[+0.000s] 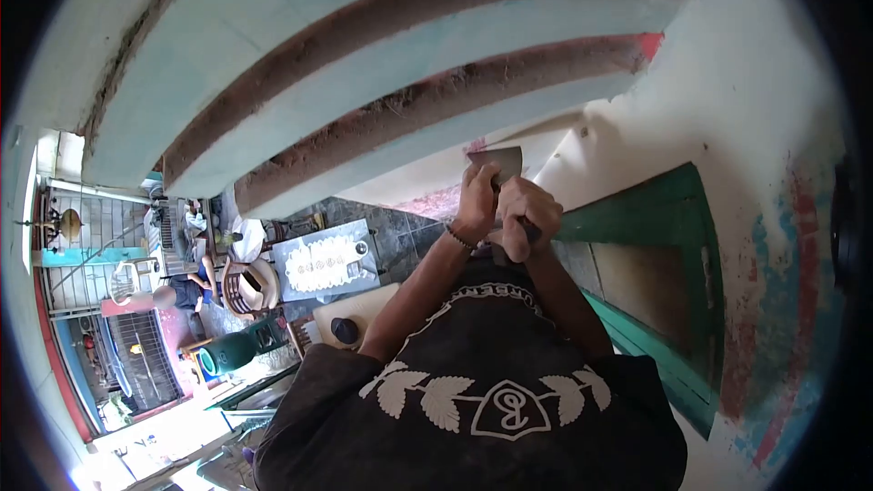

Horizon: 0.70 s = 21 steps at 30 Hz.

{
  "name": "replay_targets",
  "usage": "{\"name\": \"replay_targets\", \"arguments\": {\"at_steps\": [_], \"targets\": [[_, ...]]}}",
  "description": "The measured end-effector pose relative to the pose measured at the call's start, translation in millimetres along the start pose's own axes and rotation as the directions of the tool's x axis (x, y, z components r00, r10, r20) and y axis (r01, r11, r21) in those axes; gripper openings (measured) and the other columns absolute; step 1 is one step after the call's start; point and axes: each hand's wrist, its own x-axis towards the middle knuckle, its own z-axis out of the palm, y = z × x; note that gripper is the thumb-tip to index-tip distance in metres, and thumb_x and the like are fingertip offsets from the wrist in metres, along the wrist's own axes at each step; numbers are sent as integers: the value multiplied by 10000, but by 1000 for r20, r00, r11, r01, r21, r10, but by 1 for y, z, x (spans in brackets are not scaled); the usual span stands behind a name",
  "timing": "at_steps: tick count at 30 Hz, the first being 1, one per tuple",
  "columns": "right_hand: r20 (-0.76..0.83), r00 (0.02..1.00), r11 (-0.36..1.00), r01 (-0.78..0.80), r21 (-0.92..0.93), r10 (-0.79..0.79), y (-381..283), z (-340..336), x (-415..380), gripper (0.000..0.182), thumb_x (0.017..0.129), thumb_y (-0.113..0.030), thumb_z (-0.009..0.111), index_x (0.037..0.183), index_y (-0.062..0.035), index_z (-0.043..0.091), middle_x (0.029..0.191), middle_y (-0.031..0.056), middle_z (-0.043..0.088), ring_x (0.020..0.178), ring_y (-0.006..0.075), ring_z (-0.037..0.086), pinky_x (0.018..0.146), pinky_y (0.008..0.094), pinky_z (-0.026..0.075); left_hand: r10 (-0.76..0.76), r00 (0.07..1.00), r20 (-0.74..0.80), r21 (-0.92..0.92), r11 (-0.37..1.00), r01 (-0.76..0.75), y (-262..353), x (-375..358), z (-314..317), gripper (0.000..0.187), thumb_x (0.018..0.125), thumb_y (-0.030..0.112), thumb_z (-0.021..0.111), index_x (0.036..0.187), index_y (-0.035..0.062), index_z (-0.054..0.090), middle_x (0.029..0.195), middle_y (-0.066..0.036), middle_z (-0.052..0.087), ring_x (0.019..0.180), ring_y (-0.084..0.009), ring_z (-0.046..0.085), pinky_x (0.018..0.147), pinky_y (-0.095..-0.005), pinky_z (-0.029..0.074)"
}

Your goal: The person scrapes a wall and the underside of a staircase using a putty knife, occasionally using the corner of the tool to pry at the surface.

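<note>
A scraper with a wide metal blade (pixel 502 161) is held up in both hands, close to the wall below the ceiling beams. My left hand (pixel 478 197) is closed, its fingers pressed on the blade's lower part. Wrapped round the dark handle, my right hand (pixel 530 214) sits just beside the left one. A dark beaded bracelet is on the left wrist. The blade's upper edge lies near a pinkish worn patch of the wall (pixel 564 138); whether it touches is unclear.
Brown beams (pixel 400 100) cross the pale ceiling. A green wooden frame (pixel 705 282) stands at the right, beside a wall with peeling paint (pixel 773 245). At the left are a table with a white cover (pixel 364 277), a wicker chair (pixel 238 289), a green bin (pixel 227 353) and a person (pixel 189 294).
</note>
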Motion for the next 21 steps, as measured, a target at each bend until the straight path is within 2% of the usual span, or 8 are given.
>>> {"name": "replay_targets", "arguments": {"at_steps": [2,4,6,7,14,16,18,21], "targets": [[16,1000,999,3,-44,-2,-6,2,9,122,667,-72,534,611,-2,452,551,94,492,479,230,506,498,329,424,7,1000,-18,-181,984,-10,3,-1,5,171,832,165,603,930,25,590,817,-89,586,771,-220,565,698,-333,473],[69,997,992,-34,-124,43,-3,0,9,132,671,-73,526,599,0,444,552,102,496,477,231,503,497,331,423,189,982,2,-32,981,-189,1,5,7,154,852,175,596,905,30,592,790,-71,591,756,-195,562,683,-322,475],[125,985,971,-84,-225,115,18,-3,-12,145,676,-82,526,592,0,441,551,104,496,472,229,494,493,333,419,453,873,178,418,769,-484,-20,7,-7,187,826,160,613,957,26,604,845,-107,617,826,-237,577,735,-352,482],[93,988,976,-105,-192,125,19,0,-13,145,681,-83,526,596,-2,441,553,103,493,466,232,481,484,332,409,223,956,189,394,875,-282,-28,9,-7,293,782,157,636,1038,18,600,940,-151,629,946,-303,568,832,-399,466],[68,997,991,-21,-134,30,20,1,-12,155,683,-86,537,596,-6,437,553,103,491,466,222,479,473,319,400,446,872,204,445,751,-488,-27,5,-10,224,820,133,596,1017,27,593,882,-151,599,903,-312,563,825,-398,455],[54,999,998,-1,-64,5,1,2,2,129,662,-78,543,603,-18,445,569,103,493,484,240,492,487,327,413,64,990,123,40,997,-69,-42,10,-9,251,799,143,612,1013,15,586,863,-151,590,881,-328,557,811,-408,454],[21,1000,1000,1,-19,-1,1,2,7,115,649,-73,545,607,-27,449,578,101,494,495,249,500,493,330,419,15,993,115,45,999,-20,-40,15,-10,329,767,178,641,1037,6,569,880,-154,587,868,-339,551,808,-419,450],[-23,1000,1000,-4,-26,3,7,-2,-5,116,649,-68,547,609,-32,444,581,100,494,498,247,500,492,330,417,409,896,174,452,775,-442,-24,4,-11,465,732,230,681,1107,0,533,938,-158,587,874,-348,542,812,-438,444]]}}
